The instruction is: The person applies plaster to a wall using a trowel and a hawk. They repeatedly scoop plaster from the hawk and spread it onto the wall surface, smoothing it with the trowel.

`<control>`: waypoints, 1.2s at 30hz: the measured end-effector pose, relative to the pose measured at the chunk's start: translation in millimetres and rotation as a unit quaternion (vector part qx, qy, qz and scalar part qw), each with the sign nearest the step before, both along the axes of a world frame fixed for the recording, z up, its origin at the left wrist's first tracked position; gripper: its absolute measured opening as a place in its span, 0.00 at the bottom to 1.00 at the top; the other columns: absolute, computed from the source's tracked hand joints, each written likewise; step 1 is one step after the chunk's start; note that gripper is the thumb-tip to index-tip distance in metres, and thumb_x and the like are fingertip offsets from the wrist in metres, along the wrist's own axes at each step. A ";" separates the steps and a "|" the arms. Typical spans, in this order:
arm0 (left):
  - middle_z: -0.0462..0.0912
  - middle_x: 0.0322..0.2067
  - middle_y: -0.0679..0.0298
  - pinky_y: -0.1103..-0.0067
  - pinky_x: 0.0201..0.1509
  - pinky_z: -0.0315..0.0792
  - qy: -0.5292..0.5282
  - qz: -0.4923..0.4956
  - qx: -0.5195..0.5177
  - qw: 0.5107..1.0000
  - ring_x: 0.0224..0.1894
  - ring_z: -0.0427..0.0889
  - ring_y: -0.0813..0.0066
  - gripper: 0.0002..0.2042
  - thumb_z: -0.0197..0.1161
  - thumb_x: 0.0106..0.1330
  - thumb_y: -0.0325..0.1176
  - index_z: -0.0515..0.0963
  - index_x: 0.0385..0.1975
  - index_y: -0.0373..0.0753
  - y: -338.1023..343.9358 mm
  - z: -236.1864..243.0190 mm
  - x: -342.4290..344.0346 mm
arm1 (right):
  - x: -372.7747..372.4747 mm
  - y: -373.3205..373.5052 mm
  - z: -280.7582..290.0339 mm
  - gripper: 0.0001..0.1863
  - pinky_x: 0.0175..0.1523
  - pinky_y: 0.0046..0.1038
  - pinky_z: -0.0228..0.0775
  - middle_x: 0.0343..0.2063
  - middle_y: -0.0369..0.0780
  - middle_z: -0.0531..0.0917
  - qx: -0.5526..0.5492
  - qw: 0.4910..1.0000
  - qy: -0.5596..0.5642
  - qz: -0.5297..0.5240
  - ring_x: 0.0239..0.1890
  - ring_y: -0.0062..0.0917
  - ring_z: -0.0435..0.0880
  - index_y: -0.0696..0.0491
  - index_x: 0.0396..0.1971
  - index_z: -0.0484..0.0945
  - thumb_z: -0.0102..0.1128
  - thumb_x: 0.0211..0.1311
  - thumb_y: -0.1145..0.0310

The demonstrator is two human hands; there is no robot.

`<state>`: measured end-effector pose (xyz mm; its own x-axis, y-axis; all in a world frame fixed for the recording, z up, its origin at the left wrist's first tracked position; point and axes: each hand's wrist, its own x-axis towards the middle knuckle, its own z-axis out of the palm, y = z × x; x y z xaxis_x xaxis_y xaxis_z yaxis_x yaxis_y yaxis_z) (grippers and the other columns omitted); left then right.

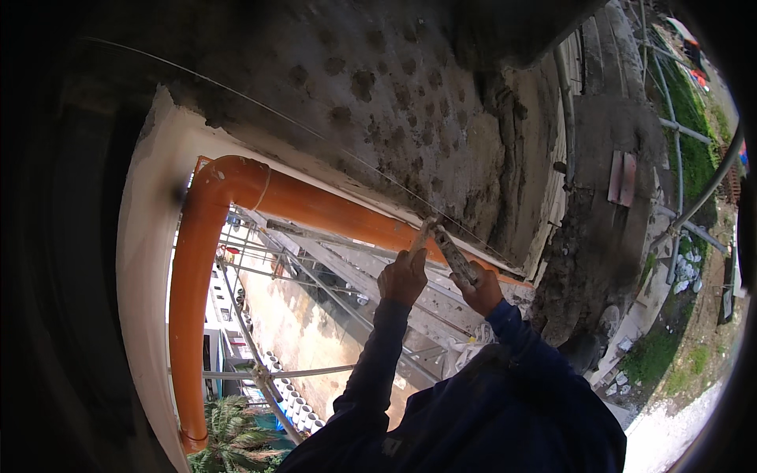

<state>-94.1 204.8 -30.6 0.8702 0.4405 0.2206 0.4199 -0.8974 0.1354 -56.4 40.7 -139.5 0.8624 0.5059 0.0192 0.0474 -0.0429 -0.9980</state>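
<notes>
Two narrow tools are brought together near the centre of the frame, tips converging just below a thin, pale, taut line (197, 76) that is strung from the upper left toward the lower right. By the left hand (402, 280), fingers closed, a tan, slender, stick-like tool (423, 239) is gripped; its long axis is pointed up and slightly to the right. By the right hand (481, 292), also closed, a grey, flat, mortar-smeared bar (457, 258) is gripped, its long axis slanted up and to the left. An inverted V is thus formed, with the apex above both fists. Whether the tips are touching cannot be told.

In the picture, the right hand is set nearer to the line. The grey bar is slanted the same way as the line but more steeply, while the line's direction is crossed by that of the tan tool.

Behind both tools, a bent, smooth, orange pipe (331, 214) is seen, its elbow placed at the left of the frame and one length sloped down toward the right. Above the line, the upper centre is filled by a rough, grey, dark-spotted mortar surface (410, 118).
</notes>
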 end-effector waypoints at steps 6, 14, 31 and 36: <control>0.79 0.19 0.43 0.52 0.31 0.73 0.007 -0.008 -0.056 0.998 0.26 0.80 0.39 0.20 0.54 0.68 0.51 0.74 0.27 0.37 7.9 1.3 -20.5 | -28.0 -19.5 -7.1 0.14 0.30 0.29 0.71 0.21 0.42 0.79 0.200 0.978 -0.046 0.022 0.22 0.33 0.81 0.55 0.31 0.78 0.72 0.47 0.67; 0.79 0.21 0.47 0.57 0.29 0.72 -0.060 -0.094 -0.205 0.972 0.28 0.79 0.40 0.14 0.59 0.67 0.42 0.72 0.33 0.36 6.1 -1.1 -49.4 | -62.5 -64.5 20.3 0.16 0.31 0.25 0.67 0.21 0.36 0.80 0.053 0.995 0.082 -0.001 0.23 0.17 0.73 0.60 0.33 0.78 0.68 0.59 0.61; 0.78 0.17 0.52 0.62 0.22 0.72 -0.243 -0.173 -0.195 0.934 0.20 0.80 0.49 0.10 0.59 0.66 0.36 0.71 0.33 0.36 -32.6 60.5 -30.3 | -92.4 -118.1 -8.1 0.22 0.31 0.27 0.69 0.21 0.35 0.76 -0.058 0.991 0.111 0.056 0.26 0.15 0.71 0.60 0.34 0.79 0.69 0.57 0.54; 0.76 0.17 0.53 0.62 0.22 0.70 -0.233 -0.129 -0.184 0.946 0.20 0.78 0.48 0.09 0.58 0.66 0.35 0.69 0.30 0.36 -48.9 63.3 -24.6 | -63.5 -118.8 43.3 0.24 0.37 0.28 0.72 0.27 0.37 0.79 0.073 0.997 0.002 0.021 0.29 0.20 0.75 0.61 0.44 0.77 0.66 0.60 0.54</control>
